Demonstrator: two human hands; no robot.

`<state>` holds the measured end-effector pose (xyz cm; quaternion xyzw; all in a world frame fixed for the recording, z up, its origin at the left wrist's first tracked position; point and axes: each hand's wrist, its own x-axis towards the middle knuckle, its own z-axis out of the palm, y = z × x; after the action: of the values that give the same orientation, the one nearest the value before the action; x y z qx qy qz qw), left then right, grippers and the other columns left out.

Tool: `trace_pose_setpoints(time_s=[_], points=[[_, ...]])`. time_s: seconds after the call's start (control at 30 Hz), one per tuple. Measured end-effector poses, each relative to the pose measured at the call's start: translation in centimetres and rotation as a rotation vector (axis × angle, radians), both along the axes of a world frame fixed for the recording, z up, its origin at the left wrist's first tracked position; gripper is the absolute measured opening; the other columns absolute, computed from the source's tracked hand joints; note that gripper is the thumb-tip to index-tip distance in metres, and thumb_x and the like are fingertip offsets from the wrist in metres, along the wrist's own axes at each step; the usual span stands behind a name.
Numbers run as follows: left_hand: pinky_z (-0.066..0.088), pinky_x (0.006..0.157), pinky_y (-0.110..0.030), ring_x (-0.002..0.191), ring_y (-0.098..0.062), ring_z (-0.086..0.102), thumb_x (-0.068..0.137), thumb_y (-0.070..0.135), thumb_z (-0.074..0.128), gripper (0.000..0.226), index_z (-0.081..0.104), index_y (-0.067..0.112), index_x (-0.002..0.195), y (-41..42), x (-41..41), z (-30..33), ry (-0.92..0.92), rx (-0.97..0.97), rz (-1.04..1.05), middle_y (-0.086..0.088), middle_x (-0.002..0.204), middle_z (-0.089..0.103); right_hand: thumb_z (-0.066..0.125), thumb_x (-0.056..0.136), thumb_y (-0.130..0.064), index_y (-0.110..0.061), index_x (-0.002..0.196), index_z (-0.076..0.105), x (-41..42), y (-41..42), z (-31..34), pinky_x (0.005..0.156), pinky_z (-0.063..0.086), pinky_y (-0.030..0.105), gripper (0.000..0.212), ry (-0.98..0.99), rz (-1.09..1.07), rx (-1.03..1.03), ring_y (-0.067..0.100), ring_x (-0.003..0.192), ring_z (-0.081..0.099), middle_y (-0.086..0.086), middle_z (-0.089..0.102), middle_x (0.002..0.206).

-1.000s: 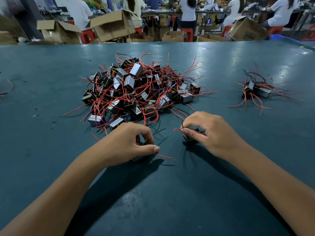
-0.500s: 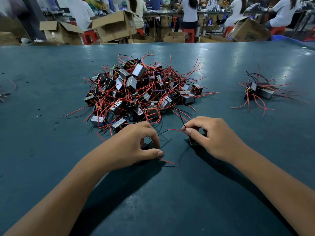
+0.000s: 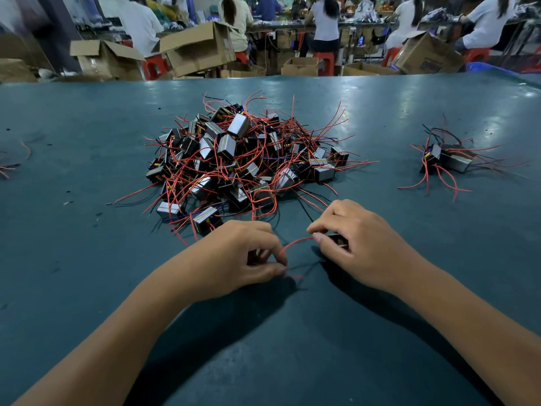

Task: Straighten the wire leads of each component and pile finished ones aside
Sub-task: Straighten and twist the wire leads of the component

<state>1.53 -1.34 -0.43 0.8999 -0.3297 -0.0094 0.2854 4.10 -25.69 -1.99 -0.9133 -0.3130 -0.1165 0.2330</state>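
My right hand [image 3: 363,244] curls around a small black component [image 3: 338,240], its red lead [image 3: 294,243] arcing to my left hand [image 3: 234,259], which pinches the wire end. Both rest on the teal table [image 3: 87,259], near the big unsorted pile [image 3: 246,159]; a small pile [image 3: 448,159] lies far right. Cardboard boxes [image 3: 199,48] and seated workers sit beyond.

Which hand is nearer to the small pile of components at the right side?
Right. The right hand lies below and left of the small pile; the left hand is farther left, below the big pile.
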Motion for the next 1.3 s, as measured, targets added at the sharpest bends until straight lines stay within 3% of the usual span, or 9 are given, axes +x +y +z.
trace_pose_setpoints(time_s=[0.13, 0.3, 0.43, 0.7, 0.83, 0.93, 1.03, 1.13, 1.3], points=[[0.042, 0.073, -0.013, 0.085, -0.003, 0.059, 0.087, 0.034, 0.077, 0.011, 0.076, 0.027, 0.094, 0.1, -0.3, 0.1, 0.038, -0.006, -0.048, 0.013, 0.092, 0.058, 0.058, 0.097, -0.031, -0.020, 0.106, 0.072, -0.4, 0.4, 0.2, 0.081, 0.043, 0.029, 0.020, -0.026, 0.050, -0.003, 0.014, 0.094, 0.053, -0.006, 0.062, 0.095], [0.047, 0.070, -0.023, 0.080, -0.001, 0.058, 0.087, 0.024, 0.078, 0.005, 0.075, 0.026, 0.091, -0.2, -0.2, -0.2, 0.036, 0.026, -0.041, 0.015, 0.090, 0.059, 0.058, 0.097, -0.029, -0.017, 0.098, 0.073, -0.6, 0.6, 0.2, 0.079, 0.049, 0.035, 0.019, -0.073, 0.132, 0.049, 0.016, 0.090, 0.058, -0.006, 0.066, 0.093], [0.037, 0.066, -0.010, 0.075, 0.001, 0.055, 0.091, 0.024, 0.072, 0.005, 0.068, 0.025, 0.090, -0.2, -0.4, 0.1, 0.012, 0.046, -0.022, 0.016, 0.084, 0.060, 0.058, 0.096, -0.023, -0.011, 0.098, 0.073, -0.6, 0.6, 0.1, 0.084, 0.050, 0.035, 0.020, -0.084, 0.136, 0.129, 0.016, 0.095, 0.065, -0.003, 0.071, 0.100], [0.035, 0.062, -0.008, 0.071, 0.001, 0.053, 0.093, 0.023, 0.068, 0.005, 0.066, 0.020, 0.089, 0.0, -0.2, 0.2, -0.030, 0.043, 0.093, 0.017, 0.078, 0.057, 0.061, 0.094, -0.004, -0.014, 0.111, 0.070, -0.7, 0.6, -0.3, 0.075, 0.052, 0.016, 0.022, 0.113, 0.095, 0.364, 0.004, 0.083, 0.069, -0.010, 0.073, 0.093], [0.035, 0.058, -0.012, 0.066, -0.003, 0.052, 0.094, 0.026, 0.064, 0.005, 0.064, 0.022, 0.092, 0.1, -0.2, -0.1, -0.030, 0.025, 0.131, 0.024, 0.075, 0.057, 0.050, 0.094, 0.008, -0.018, 0.117, 0.068, -1.0, 1.1, -0.6, 0.086, 0.056, 0.025, 0.039, 0.295, 0.097, 0.524, 0.011, 0.089, 0.072, -0.004, 0.074, 0.095], [0.035, 0.052, -0.021, 0.056, -0.010, 0.047, 0.093, 0.037, 0.059, 0.013, 0.063, 0.025, 0.093, 0.3, -0.1, -0.1, 0.012, -0.012, 0.150, 0.007, 0.060, 0.054, 0.055, 0.096, -0.013, -0.019, 0.103, 0.072, -1.0, 1.3, -0.7, 0.088, 0.057, 0.033, 0.020, 0.326, 0.078, 0.549, 0.012, 0.094, 0.072, -0.009, 0.075, 0.095], [0.039, 0.055, -0.030, 0.056, -0.014, 0.050, 0.094, 0.044, 0.055, 0.018, 0.060, 0.027, 0.092, 0.3, -0.1, -0.2, 0.022, 0.000, 0.153, 0.001, 0.062, 0.056, 0.057, 0.097, -0.034, -0.021, 0.098, 0.073, -1.2, 1.5, -0.7, 0.084, 0.057, 0.030, 0.021, 0.371, 0.081, 0.550, 0.011, 0.090, 0.072, -0.010, 0.075, 0.091], [0.033, 0.052, -0.022, 0.056, -0.010, 0.047, 0.098, 0.046, 0.054, 0.020, 0.056, 0.029, 0.087, 0.2, -0.1, -0.4, -0.022, 0.009, 0.159, 0.004, 0.061, 0.052, 0.057, 0.094, -0.034, -0.023, 0.103, 0.074, -1.3, 1.8, -0.8, 0.069, 0.051, 0.014, 0.022, 0.371, 0.082, 0.564, 0.005, 0.072, 0.069, -0.013, 0.073, 0.084], [0.046, 0.055, -0.024, 0.056, -0.010, 0.055, 0.101, 0.026, 0.056, 0.011, 0.052, 0.035, 0.096, -0.1, -0.1, -0.4, 0.034, -0.046, 0.127, 0.014, 0.074, 0.067, 0.049, 0.099, -0.043, -0.036, 0.117, 0.068, -1.2, 2.1, -0.9, 0.061, 0.047, 0.020, 0.027, 0.420, 0.128, 0.593, 0.009, 0.059, 0.058, -0.002, 0.070, 0.077]])
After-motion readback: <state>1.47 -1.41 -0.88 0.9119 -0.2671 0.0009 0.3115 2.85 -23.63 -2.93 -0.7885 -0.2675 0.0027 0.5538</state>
